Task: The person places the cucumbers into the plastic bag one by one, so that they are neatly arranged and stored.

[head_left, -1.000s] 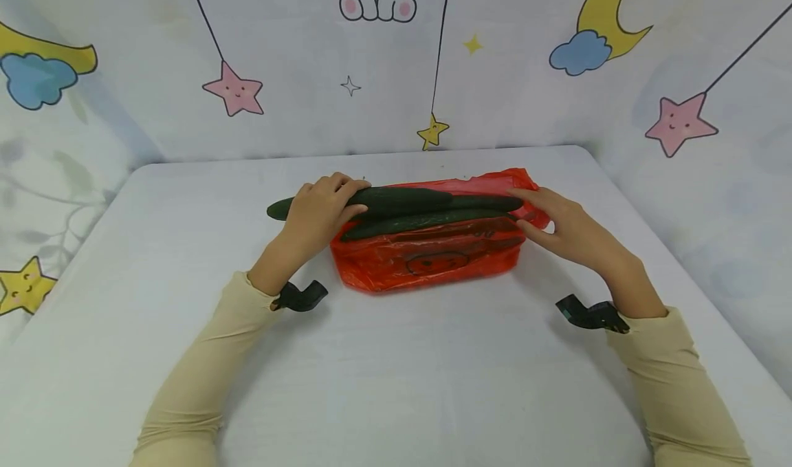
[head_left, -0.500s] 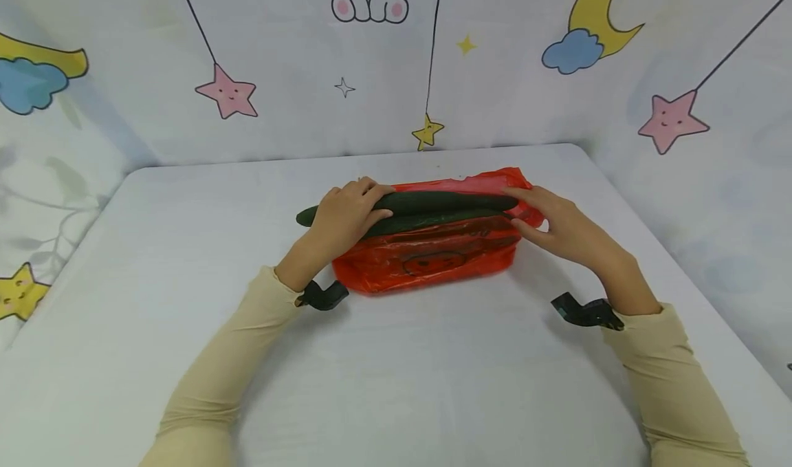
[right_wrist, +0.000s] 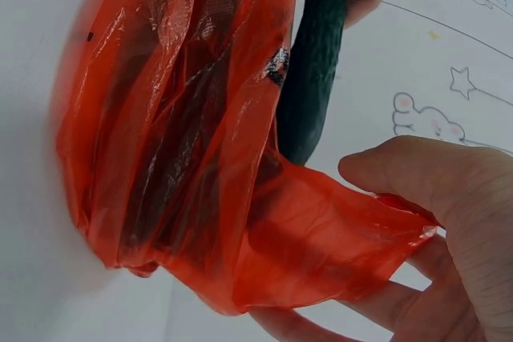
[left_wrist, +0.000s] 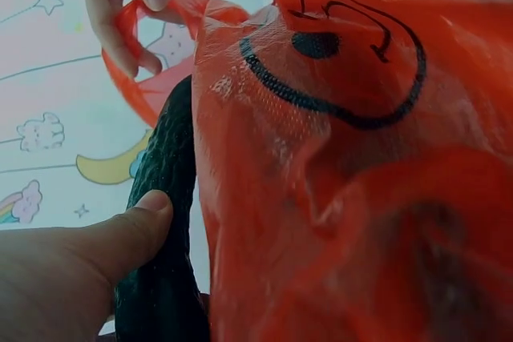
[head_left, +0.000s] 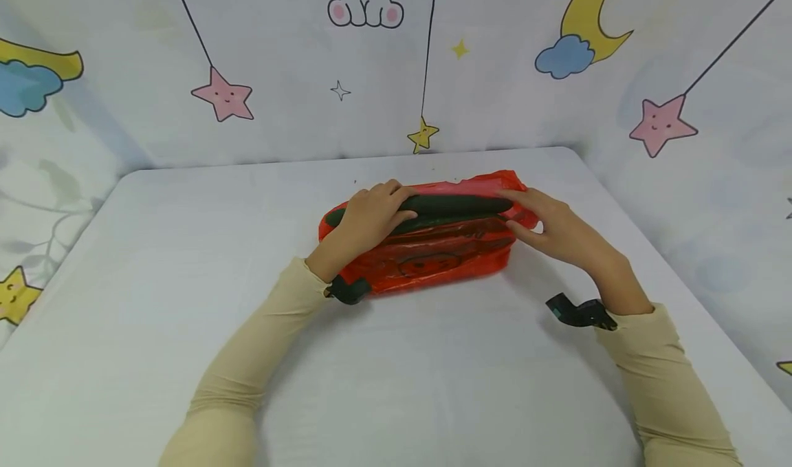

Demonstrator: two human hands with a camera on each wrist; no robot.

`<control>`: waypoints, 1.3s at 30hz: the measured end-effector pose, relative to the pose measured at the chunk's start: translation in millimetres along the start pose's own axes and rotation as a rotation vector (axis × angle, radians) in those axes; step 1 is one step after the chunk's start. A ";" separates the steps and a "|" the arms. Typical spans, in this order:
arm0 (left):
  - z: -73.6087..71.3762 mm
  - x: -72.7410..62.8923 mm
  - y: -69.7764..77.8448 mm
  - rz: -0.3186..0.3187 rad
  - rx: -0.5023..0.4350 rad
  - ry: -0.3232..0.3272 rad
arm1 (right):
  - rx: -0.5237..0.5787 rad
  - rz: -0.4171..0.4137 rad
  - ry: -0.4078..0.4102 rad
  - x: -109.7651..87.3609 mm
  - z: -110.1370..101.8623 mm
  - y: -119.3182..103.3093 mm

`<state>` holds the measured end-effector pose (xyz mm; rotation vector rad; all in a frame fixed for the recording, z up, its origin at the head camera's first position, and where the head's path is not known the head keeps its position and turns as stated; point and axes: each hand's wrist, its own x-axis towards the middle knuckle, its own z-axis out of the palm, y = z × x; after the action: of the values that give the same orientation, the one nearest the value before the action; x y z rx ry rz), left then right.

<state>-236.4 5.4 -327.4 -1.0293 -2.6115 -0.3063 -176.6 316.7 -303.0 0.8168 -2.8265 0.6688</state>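
Observation:
A red plastic bag (head_left: 427,264) with a line drawing on its side lies on the white table, its mouth open along the top. In that mouth rests a long dark green cucumber (head_left: 460,205), another cucumber (head_left: 433,222) beside it. My left hand (head_left: 369,216) grips the upper one from above near its left end; in the left wrist view, the thumb lies along its skin. At the bag's right end, my right hand (head_left: 559,230) holds the red plastic, fingers hooked behind it and thumb held apart, as the right wrist view shows. The bag's inside is mostly hidden.
The white table (head_left: 445,371) reaches from the front to a patterned backdrop (head_left: 278,54) with stars, moons and clouds. A black strap (head_left: 349,290) sits on the left wrist, and a similar black strap (head_left: 581,311) on the right.
My left hand has moved right with the upper cucumber, whose left end now lies within the bag's outline. The right hand stays at the bag's right end.

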 end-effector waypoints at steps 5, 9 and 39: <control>5.3 6.2 1.8 0.008 -0.026 -0.005 | 0.008 -0.008 -0.001 1.1 1.3 1.4; 7.9 12.2 4.7 0.003 -0.010 -0.022 | 0.009 -0.016 -0.001 1.8 1.7 1.8; 15.7 28.7 11.6 -0.056 -0.036 -0.176 | -0.001 -0.044 0.016 2.3 -4.5 8.0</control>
<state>-251.5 36.5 -330.5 -1.0399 -2.8049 -0.2895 -182.8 323.7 -301.5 0.8662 -2.7860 0.6640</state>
